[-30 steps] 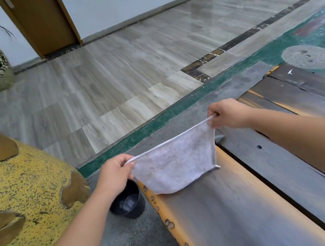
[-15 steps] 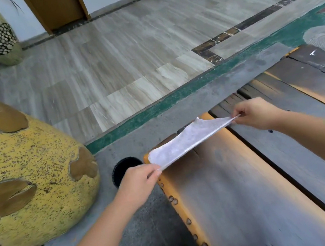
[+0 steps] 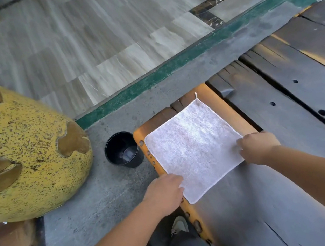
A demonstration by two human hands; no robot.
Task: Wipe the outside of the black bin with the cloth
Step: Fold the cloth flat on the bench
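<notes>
A white cloth (image 3: 194, 147) lies spread flat and square on the wooden counter (image 3: 247, 205), at its far left corner, one side running along the orange-worn left edge. A small loop of thread sticks up from the cloth's far corner.

The left hand (image 3: 164, 194) rests on the cloth's near left side, right at the counter's left edge, fingers curled down onto the fabric. The right hand (image 3: 257, 147) sits at the cloth's right corner, fingers bent over the hem and pressing it to the wood. The two hands are apart, one on each side of the cloth; whether either actually pinches the fabric or only lies on it cannot be told from this angle.

The black bin (image 3: 123, 150) stands upright on the grey floor (image 3: 88, 201) just beside the counter's left edge, level with the far part of the cloth. It is open at the top, with a pale reflection inside on its bottom. Neither hand touches it, and the cloth is clear of it.

A large yellow speckled vase (image 3: 21, 152) with brown patches stands on the floor to the left of the bin, near it but apart. A shoe (image 3: 178, 225) shows below the left forearm, close to the counter's edge.
</notes>
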